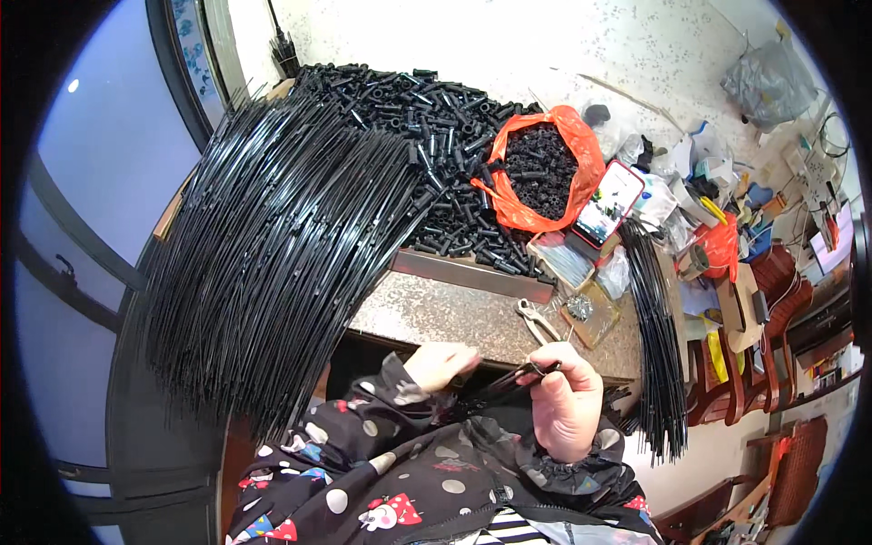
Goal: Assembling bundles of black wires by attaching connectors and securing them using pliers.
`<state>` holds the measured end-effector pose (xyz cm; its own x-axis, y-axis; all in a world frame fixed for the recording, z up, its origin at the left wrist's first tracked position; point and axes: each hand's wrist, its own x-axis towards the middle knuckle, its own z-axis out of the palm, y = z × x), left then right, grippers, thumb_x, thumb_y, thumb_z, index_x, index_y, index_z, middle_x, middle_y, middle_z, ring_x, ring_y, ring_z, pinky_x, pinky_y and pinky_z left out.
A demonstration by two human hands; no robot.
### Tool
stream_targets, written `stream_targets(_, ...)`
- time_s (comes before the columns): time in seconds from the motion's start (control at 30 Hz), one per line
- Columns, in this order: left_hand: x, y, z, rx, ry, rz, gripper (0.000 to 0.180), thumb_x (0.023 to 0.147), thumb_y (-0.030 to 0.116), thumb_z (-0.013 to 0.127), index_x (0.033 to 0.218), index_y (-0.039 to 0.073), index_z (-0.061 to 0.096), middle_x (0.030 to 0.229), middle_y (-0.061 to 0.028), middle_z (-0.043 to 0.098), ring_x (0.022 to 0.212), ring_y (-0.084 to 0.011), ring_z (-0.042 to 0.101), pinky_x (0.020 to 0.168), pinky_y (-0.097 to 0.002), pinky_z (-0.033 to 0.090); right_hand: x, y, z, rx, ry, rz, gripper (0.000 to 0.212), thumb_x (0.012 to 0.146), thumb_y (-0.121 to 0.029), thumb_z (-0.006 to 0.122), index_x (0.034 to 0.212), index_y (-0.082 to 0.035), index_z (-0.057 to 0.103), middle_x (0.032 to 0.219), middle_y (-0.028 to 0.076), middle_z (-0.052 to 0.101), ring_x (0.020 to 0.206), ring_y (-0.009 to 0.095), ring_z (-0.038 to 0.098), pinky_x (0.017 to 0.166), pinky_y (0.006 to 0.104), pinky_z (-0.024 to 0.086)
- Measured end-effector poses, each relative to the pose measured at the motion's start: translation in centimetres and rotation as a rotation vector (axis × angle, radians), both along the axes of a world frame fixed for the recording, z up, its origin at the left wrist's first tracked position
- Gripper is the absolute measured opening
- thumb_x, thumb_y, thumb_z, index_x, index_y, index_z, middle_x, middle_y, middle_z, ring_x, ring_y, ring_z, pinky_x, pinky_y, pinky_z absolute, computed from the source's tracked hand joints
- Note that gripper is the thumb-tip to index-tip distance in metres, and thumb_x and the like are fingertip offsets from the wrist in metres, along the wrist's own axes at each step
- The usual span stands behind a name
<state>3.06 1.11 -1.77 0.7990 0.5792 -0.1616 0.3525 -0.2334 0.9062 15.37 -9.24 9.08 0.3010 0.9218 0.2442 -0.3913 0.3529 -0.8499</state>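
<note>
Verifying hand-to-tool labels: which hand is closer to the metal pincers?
Right. The right hand is just on the near side of the pincers, close to their handle ends; the left hand is farther off, to their left.

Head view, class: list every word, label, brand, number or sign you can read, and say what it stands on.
No text can be read.
Phone screen: too small and blurred to read.
Jacket: small reddish marks, too small to tell whether they are lettering.
</note>
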Motion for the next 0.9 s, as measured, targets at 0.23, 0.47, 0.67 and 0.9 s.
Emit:
stream_targets(0.23, -0.1, 0.0, 6.9, -0.032, -0.582, -0.281, 0.023, 0.075, 0.007, 0.044, 0.096, -0.001, 0.048, 0.083, -0.0090, 0.054, 0.079, -0.0122, 0.049, 0.070, -0.0242, 0.037, 0.3, 0.1, 0.2, -0.001, -0.199, 0.088, 0.025, 0.067, -0.010, 0.057, 0.088, 0.001, 0.052, 0.086, 0.007, 0.043, 0.075, 0.013, 0.043, 0.067, 0.0231, 0.036)
stream_targets(0.47, -0.8, -1.2, 7.7, 0.065, -0.550, -0.448, 0.022, 0.073, 0.008, 0.045, 0.093, 0.002, 0.050, 0.080, -0.0094, 0.052, 0.065, -0.0187, 0.050, 0.061, -0.0271, 0.039, 0.7, -1.6, 2.2, -0.052, -0.365, 0.143, 0.038, 0.071, -0.023, 0.050, 0.098, 0.004, 0.045, 0.100, 0.016, 0.036, 0.086, 0.018, 0.043, 0.067, 0.0246, 0.040)
stream_targets(0.67, -2.3, -2.6, 3.3, 0.394, -0.589, -0.275, 0.022, 0.059, 0.001, 0.054, 0.081, 0.005, 0.056, 0.065, -0.0031, 0.052, 0.064, -0.0193, 0.048, 0.060, -0.0292, 0.037, 2.5, -4.5, 2.9, 0.141, -0.427, 0.252, 0.023, 0.070, -0.015, 0.048, 0.085, 0.002, 0.049, 0.079, 0.019, 0.046, 0.062, 0.025, 0.050, 0.049, 0.0270, 0.043)
stream_targets(0.9, -4.9, -4.8, 2.3, 0.262, -0.472, 0.318, 0.021, 0.058, -0.007, 0.052, 0.078, 0.000, 0.055, 0.069, -0.0073, 0.053, 0.067, -0.0177, 0.048, 0.059, -0.0250, 0.039, 2.8, -4.2, 3.7, 0.483, -0.222, 0.876, 0.025, 0.068, -0.009, 0.054, 0.086, 0.009, 0.050, 0.066, 0.023, 0.054, 0.057, 0.030, 0.054, 0.041, 0.0285, 0.041)
